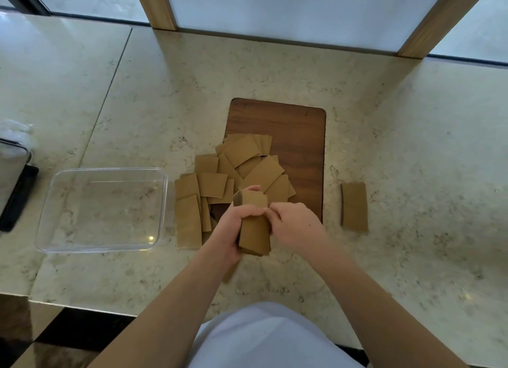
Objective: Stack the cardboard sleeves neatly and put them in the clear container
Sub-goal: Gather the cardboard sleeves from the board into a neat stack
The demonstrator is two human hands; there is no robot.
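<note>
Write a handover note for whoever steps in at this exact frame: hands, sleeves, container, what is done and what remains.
Left hand grips a stack of cardboard sleeves above the marble counter. Right hand is at the stack's right edge, squaring it up.
Loose sleeves lie jumbled across the wooden board and the counter beside it; two more sleeves lie apart on the right.
Clear container sits to the left, nothing in it.
Done: one partial stack gathered.
Left: collect the rest, align, place all in the container.

Flat tan-brown cardboard sleeves; clear plastic container; dark walnut-grained wooden board; cream marble-veined stone desk; white garment.
</note>
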